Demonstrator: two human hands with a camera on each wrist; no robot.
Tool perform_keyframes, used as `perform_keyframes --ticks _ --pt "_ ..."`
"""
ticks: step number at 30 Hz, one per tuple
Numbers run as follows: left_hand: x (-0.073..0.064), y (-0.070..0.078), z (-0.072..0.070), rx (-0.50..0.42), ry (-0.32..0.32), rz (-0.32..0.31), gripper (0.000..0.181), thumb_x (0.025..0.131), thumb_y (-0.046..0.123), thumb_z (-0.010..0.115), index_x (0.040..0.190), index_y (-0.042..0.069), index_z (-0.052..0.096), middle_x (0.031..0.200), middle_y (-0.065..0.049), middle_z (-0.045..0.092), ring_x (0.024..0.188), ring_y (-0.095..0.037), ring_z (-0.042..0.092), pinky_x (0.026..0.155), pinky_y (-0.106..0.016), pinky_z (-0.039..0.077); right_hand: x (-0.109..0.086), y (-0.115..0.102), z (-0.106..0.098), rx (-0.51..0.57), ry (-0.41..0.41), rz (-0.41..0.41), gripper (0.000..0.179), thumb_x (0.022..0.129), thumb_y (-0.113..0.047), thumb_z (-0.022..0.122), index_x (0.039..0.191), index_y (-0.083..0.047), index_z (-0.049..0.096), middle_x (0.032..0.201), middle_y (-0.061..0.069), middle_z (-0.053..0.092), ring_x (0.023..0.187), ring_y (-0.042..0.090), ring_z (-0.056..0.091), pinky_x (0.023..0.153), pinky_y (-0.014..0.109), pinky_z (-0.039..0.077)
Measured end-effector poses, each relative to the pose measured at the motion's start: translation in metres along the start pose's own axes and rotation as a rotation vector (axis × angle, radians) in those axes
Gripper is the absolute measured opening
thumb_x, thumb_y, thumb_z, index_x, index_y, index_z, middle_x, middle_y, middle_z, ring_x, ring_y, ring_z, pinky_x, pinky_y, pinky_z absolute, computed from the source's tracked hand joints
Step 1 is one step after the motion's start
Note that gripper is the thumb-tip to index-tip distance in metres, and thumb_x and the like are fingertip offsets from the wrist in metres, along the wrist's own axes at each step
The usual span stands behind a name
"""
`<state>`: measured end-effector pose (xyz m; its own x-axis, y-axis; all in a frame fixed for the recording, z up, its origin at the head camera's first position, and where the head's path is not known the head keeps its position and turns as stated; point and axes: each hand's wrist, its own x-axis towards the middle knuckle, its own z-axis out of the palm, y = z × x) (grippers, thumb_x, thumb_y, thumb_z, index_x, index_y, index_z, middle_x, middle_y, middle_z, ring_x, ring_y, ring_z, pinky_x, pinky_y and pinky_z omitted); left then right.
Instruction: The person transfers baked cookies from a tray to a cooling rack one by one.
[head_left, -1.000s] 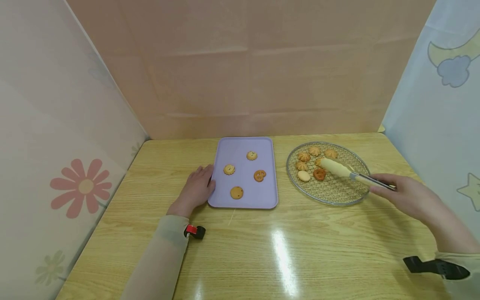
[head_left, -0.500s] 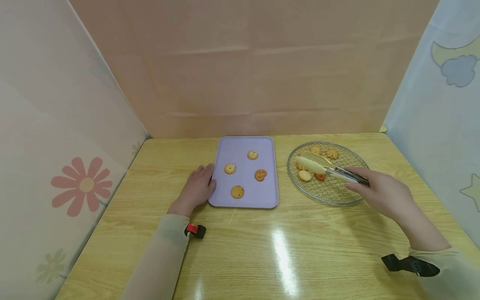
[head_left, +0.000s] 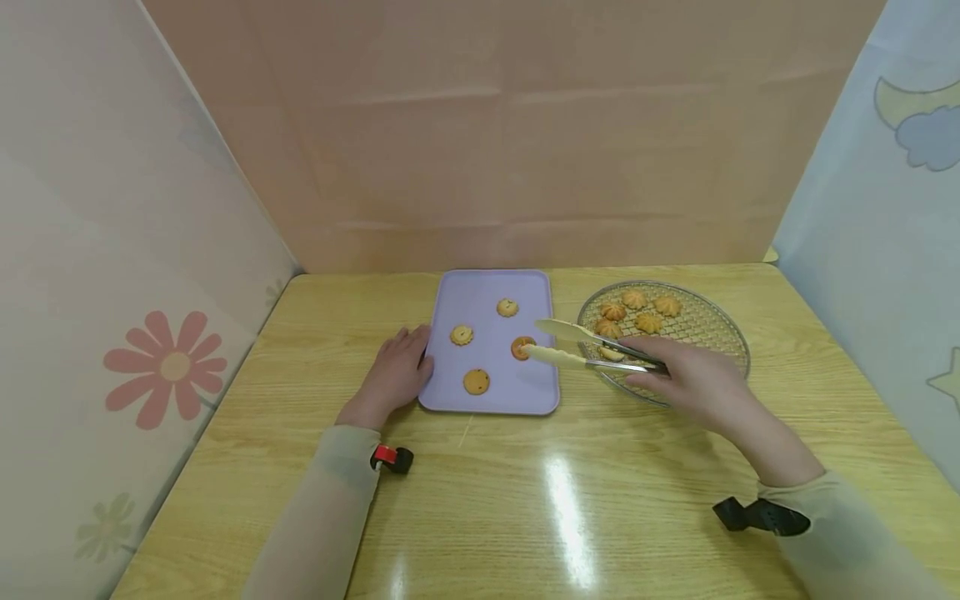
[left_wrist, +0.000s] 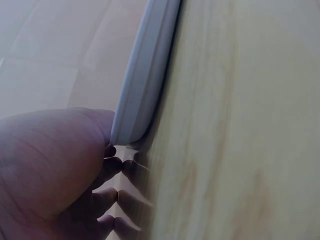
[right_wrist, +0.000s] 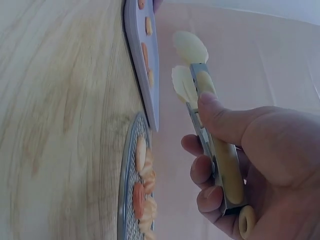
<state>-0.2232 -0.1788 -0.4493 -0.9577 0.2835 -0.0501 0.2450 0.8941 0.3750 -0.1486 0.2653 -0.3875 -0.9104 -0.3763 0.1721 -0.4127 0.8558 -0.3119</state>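
My right hand (head_left: 693,379) holds a pair of tongs (right_wrist: 227,170) with cream tips and metal arms. Its fingers and thumb wrap the handles. The tongs' tips stand apart with nothing between them, above the right part of the lilac tray (head_left: 491,287). One tip partly covers a pretzel-shaped cookie (head_left: 519,347) in the head view. Also on the tray lie a round cookie (head_left: 476,382) and two scalloped cookies, one at the left (head_left: 461,335). My left hand (head_left: 390,375) rests on the table at the tray's left edge, its thumb touching the rim in the left wrist view.
Right of the tray stands a round woven rack (head_left: 705,333) with a metal rim, bearing several fluted cookies (head_left: 634,299) and a pale oval one (head_left: 611,354). A reddish cookie (right_wrist: 138,200) also lies there. Fabric walls (head_left: 495,167) enclose the wooden table.
My right hand has moved left with the tongs, from over the rack to over the tray's right side. The tongs' tips have spread apart. My left hand has stayed in place.
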Motion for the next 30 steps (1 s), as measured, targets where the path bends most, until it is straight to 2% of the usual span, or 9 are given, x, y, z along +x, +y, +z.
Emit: perform_keyframes --ticks 5,10,16,18,23,25,30 --pt "0.001 -0.001 0.000 0.000 0.000 0.004 0.063 0.116 0.022 0.050 0.171 -0.003 0.033 0.176 -0.021 0.036 0.165 -0.046 0.022 0.136 -0.059 0.015 0.006 -0.011 0.008 0.005 -0.013 -0.063 0.054 0.099 -0.033 0.085 0.149 -0.019 0.072 0.123 0.006 0.080 0.091 0.021 0.075 0.065 0.047 0.055" --pt "0.001 -0.001 0.000 -0.001 0.010 0.010 0.062 0.116 0.021 0.050 0.170 -0.004 0.034 0.175 -0.022 0.037 0.165 -0.047 0.023 0.135 -0.060 0.016 0.012 -0.020 0.019 0.029 -0.016 -0.115 0.055 0.098 -0.032 0.086 0.150 -0.022 0.072 0.132 0.006 0.079 0.103 0.026 0.078 0.072 0.052 0.061" --pt "0.000 -0.001 -0.001 -0.003 0.012 0.009 0.062 0.116 0.021 0.050 0.170 -0.004 0.034 0.175 -0.022 0.037 0.165 -0.047 0.023 0.135 -0.060 0.016 0.021 -0.033 0.029 0.055 -0.040 -0.145 0.054 0.097 -0.030 0.086 0.148 -0.021 0.073 0.135 0.008 0.078 0.107 0.030 0.079 0.074 0.052 0.063" --pt "0.000 -0.001 -0.001 -0.002 0.011 0.010 0.062 0.116 0.021 0.050 0.170 -0.004 0.034 0.175 -0.022 0.037 0.165 -0.048 0.023 0.135 -0.061 0.016 0.023 -0.036 0.031 0.064 -0.043 -0.142 0.054 0.097 -0.030 0.087 0.149 -0.021 0.072 0.134 0.008 0.078 0.106 0.029 0.079 0.075 0.051 0.063" --pt "0.001 0.000 -0.001 0.000 0.009 0.012 0.063 0.116 0.021 0.050 0.170 -0.005 0.033 0.175 -0.022 0.037 0.164 -0.048 0.024 0.135 -0.061 0.017 0.028 -0.043 0.036 0.060 -0.030 -0.146 0.056 0.095 -0.030 0.088 0.149 -0.022 0.073 0.132 0.005 0.079 0.098 0.023 0.078 0.067 0.044 0.059" --pt "0.001 0.000 -0.001 0.003 0.008 0.012 0.063 0.116 0.021 0.050 0.170 -0.005 0.033 0.175 -0.022 0.037 0.164 -0.048 0.024 0.135 -0.062 0.017 0.030 -0.044 0.038 0.054 -0.026 -0.155 0.056 0.095 -0.031 0.088 0.148 -0.022 0.073 0.134 0.004 0.078 0.102 0.025 0.079 0.068 0.045 0.060" --pt "0.001 0.000 -0.002 0.010 0.002 0.003 0.063 0.116 0.022 0.050 0.171 -0.004 0.033 0.175 -0.021 0.036 0.165 -0.047 0.023 0.135 -0.061 0.017 0.033 -0.048 0.042 0.040 -0.032 -0.166 0.057 0.096 -0.033 0.088 0.149 -0.021 0.072 0.140 0.005 0.076 0.118 0.033 0.077 0.083 0.055 0.064"
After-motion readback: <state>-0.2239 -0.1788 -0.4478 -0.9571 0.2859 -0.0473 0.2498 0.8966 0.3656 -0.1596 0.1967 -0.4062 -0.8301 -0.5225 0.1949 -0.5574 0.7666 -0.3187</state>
